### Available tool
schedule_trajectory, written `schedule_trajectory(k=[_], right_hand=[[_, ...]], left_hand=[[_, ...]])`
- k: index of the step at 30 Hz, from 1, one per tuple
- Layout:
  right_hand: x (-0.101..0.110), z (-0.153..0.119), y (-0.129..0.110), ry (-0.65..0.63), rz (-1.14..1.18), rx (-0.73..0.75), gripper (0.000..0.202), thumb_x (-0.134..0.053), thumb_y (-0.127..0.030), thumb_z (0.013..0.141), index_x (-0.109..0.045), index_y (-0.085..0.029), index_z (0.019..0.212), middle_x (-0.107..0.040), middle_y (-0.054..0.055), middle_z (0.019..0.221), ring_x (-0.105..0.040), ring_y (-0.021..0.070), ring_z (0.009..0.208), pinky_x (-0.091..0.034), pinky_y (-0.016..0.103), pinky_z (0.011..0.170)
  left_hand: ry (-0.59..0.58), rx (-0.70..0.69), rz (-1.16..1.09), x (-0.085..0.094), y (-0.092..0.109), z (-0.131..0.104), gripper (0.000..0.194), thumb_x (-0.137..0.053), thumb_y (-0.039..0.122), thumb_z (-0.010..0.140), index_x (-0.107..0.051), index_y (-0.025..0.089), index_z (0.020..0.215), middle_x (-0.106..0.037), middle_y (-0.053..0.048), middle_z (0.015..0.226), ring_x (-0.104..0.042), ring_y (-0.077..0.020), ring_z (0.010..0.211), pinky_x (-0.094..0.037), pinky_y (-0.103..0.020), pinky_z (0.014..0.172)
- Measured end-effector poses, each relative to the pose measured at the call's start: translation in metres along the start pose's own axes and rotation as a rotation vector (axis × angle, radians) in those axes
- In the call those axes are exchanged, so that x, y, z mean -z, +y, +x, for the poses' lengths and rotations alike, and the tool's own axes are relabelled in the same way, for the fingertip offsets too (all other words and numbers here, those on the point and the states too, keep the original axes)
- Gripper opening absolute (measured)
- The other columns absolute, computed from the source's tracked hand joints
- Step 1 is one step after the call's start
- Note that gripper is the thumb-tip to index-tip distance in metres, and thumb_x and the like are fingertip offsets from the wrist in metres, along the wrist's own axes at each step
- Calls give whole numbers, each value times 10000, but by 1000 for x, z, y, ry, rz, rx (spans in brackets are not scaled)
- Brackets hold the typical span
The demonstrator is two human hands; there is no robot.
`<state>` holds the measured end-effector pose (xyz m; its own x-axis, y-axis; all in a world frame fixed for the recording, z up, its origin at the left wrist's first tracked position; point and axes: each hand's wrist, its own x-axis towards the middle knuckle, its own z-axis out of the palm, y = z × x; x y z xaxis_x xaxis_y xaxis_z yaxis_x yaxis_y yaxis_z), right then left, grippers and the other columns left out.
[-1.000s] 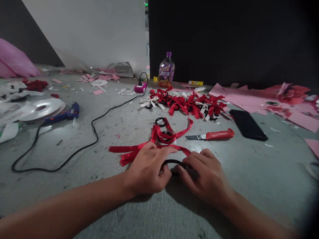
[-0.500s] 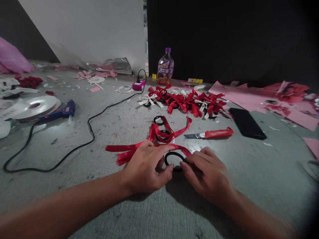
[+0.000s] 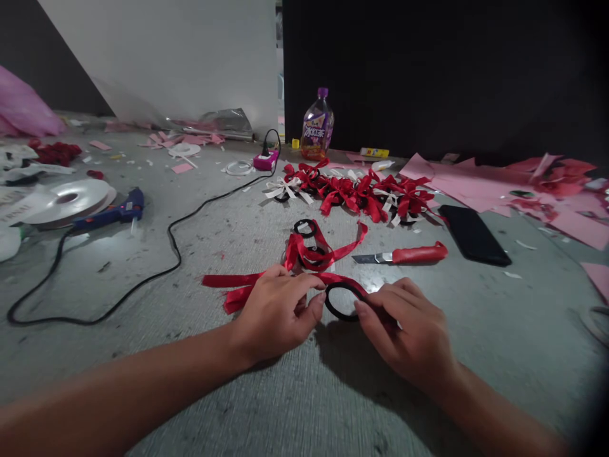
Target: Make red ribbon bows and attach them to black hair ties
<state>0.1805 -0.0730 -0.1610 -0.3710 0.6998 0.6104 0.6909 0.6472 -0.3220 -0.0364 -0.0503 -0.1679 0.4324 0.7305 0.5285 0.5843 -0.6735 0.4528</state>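
- Head view, nearest: left forearm [image 3: 133, 374] and right forearm [image 3: 485, 393], both cut off by the edges.
- Right hand [image 3: 409, 330]: closed in a pinch on the right side of a black ring [image 3: 339, 315], thumb toward the camera.
- Left hand [image 3: 278, 311]: fingers curled, thumb and forefinger tips at the ring's left edge; whether they grip it or are just beside it, I cannot tell.
- The ring lies between the hands, rightward of the left fingertips; the right hand is the nearer, being on it. Round, it has no long axis; its opening shows to the camera.
- Red ribbon [image 3: 337, 278]: its length runs left to right just beyond the ring, down to the right fingers. Its tails lie left of the left hand.
- Hidden: the ribbon under the left hand, and where ribbon and ring meet behind the right fingers.
- Farther: a loose ring [image 3: 295, 228], another partly covered by ribbon; right of them a knife [image 3: 419, 254], then a phone [image 3: 473, 235].
- Beyond: heaped bows [image 3: 352, 197], too tangled to count; behind them a bottle [image 3: 318, 130], upright.
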Motion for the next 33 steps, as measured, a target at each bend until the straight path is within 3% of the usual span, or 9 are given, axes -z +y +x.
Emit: schedule_trajectory(k=[5,9,14,33], right_hand=[[0,0,-1,15,-9,9,129,-609,-180,884,-584,-177,758,-559,-11,598,-443,133,544,-355,334,628],[-1,0,-1,21,-25,12,136,-613,-192,883,-581,-185,751,-566,-9,598,-447,136,550,-355,330,620],[-1,0,-2,30,-24,18,131,-611,-197,880,-573,-189,754,-568,-11,596,-450,136,544,-365,334,622],[0,1,-4,35,-5,37,149,-616,-187,877,-570,-176,736,-563,-4,594,-450,139,559,-378,332,621]], left_hand=[[-28,-28,11,-1,-2,0,189,-495,255,958,-672,189,963,-748,10,804,-600,-155,637,-422,-350,697],[-51,-34,49,-2,-3,1,205,-483,240,978,-682,196,994,-762,8,852,-616,-148,660,-408,-323,681],[-27,-51,67,-3,-5,1,219,-481,262,990,-693,207,980,-761,12,821,-618,-141,651,-419,-311,689],[-111,-6,84,-4,-3,2,214,-484,272,978,-652,174,888,-722,-8,753,-583,-173,638,-424,-335,696]])
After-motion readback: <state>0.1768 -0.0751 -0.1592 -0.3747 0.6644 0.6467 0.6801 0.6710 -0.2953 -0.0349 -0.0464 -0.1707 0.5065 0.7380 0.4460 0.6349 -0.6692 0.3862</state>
